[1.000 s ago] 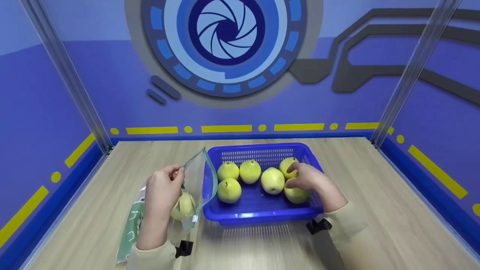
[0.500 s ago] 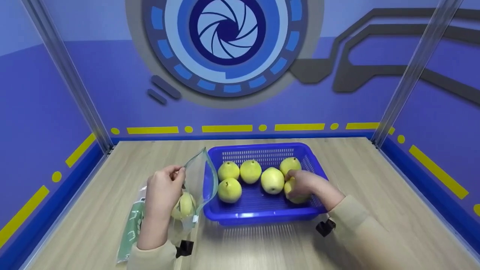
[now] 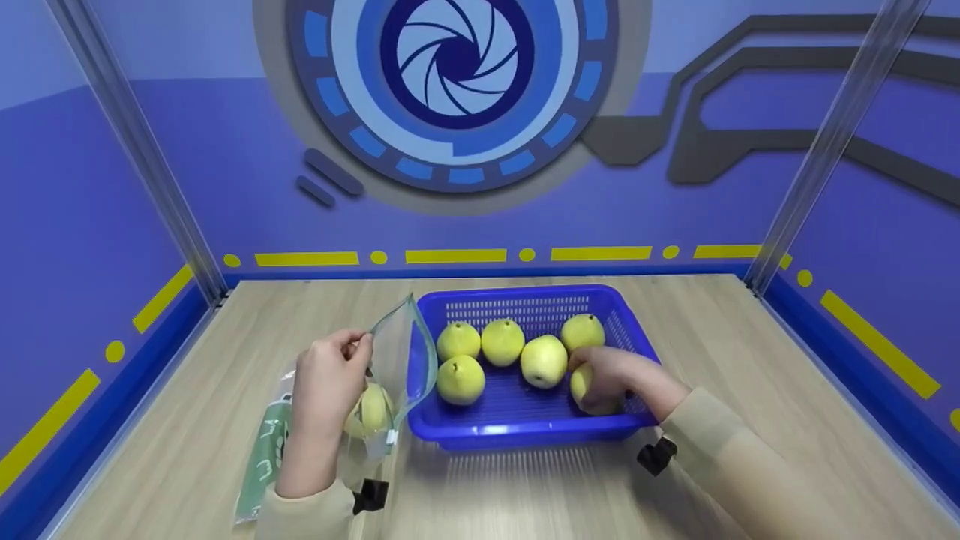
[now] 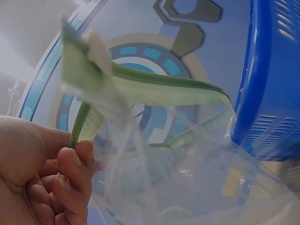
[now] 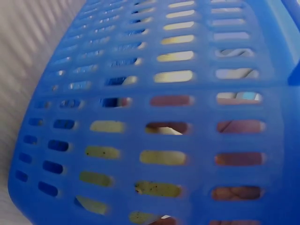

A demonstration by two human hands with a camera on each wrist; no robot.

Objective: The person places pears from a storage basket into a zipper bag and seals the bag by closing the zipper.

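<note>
My left hand [image 3: 328, 382] pinches the green-edged mouth of a clear zip bag [image 3: 394, 352], holding it open beside the basket. One yellow-green pear [image 3: 375, 409] sits low in that bag. In the left wrist view, thumb and fingers nip the bag's green strip [image 4: 164, 82]. Over the right end of the blue basket [image 3: 510, 430], my right hand [image 3: 619, 375] reaches in with its fingers curled round a pear [image 3: 580, 386]. The right wrist view looks through the slotted basket wall [image 5: 126, 93], which mostly hides that hand.
Several more pears stand in the basket, such as one pear [image 3: 544, 361] in the middle and another pear [image 3: 583, 332] behind my right hand. A green-printed plastic packet [image 3: 262, 457] lies left of my left forearm. Blue-purple panels wall the wooden table [image 3: 750, 360].
My right hand has lowered from above the near right pear and closed its fingers round it, the pear shifting slightly. The left hand and bag stay in place.
</note>
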